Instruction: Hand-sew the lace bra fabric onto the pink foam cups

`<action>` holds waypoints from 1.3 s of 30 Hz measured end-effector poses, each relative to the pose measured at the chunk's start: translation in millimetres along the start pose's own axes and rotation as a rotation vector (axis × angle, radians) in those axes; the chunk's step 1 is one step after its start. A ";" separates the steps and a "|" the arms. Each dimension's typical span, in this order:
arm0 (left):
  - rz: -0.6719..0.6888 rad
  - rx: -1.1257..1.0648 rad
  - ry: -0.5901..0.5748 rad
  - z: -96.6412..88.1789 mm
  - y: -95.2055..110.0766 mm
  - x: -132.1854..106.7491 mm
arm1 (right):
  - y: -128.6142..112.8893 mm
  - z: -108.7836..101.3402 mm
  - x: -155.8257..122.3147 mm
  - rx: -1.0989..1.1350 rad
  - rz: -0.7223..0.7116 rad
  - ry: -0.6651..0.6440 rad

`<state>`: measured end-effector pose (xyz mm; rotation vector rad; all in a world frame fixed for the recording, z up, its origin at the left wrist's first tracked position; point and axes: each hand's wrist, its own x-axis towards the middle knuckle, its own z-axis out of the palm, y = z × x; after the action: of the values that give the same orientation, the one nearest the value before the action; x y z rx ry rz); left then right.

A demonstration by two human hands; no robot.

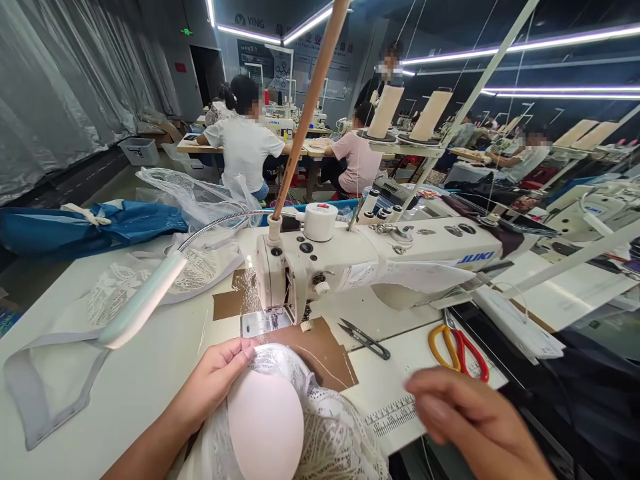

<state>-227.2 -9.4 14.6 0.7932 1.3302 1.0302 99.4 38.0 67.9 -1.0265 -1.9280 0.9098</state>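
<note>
"Across the bench (160, 353) stands the sewing machine (345, 257), and just before it, the white lace garment (290, 420)!"

"Blurred right hand (465, 413) well apart, impossible to tell what its fingers hold; left hand (220, 373) pinches the garment's top edge!"

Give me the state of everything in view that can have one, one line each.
White lace garment with smooth pale cup, bunched, held at its edge
Left hand, pinching that edge
Right hand, off the garment, blurred
Small dark metal snips, lying flat, tips slightly apart
Yellow-and-red-handled scissors, lying down, blade opening unclear
White JUKI sewing machine, running or stopped, cannot tell
White tubular ceiling lights, lit
</note>
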 end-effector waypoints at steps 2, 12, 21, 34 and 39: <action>-0.002 0.015 -0.016 -1.0 0.7 -0.1 | -3.8 25.9 16.2 0.049 0.043 -0.218; -0.012 -0.036 -0.044 -1.9 -3.5 2.1 | -3.7 136.6 57.2 -0.136 -0.283 -0.247; -0.066 -0.131 -0.076 -4.8 -5.9 4.5 | 10.1 147.5 57.0 -0.281 -0.401 -0.192; -0.057 -0.150 -0.071 -4.2 -6.2 3.9 | 12.3 152.1 58.9 -0.315 -0.404 -0.184; -0.057 -0.140 -0.075 -4.4 -7.7 4.1 | 14.6 154.2 59.1 -0.324 -0.420 -0.172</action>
<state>-230.7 -8.9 5.6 0.6788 1.1964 1.0267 -50.9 60.0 1.4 -0.6877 -2.3716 0.4686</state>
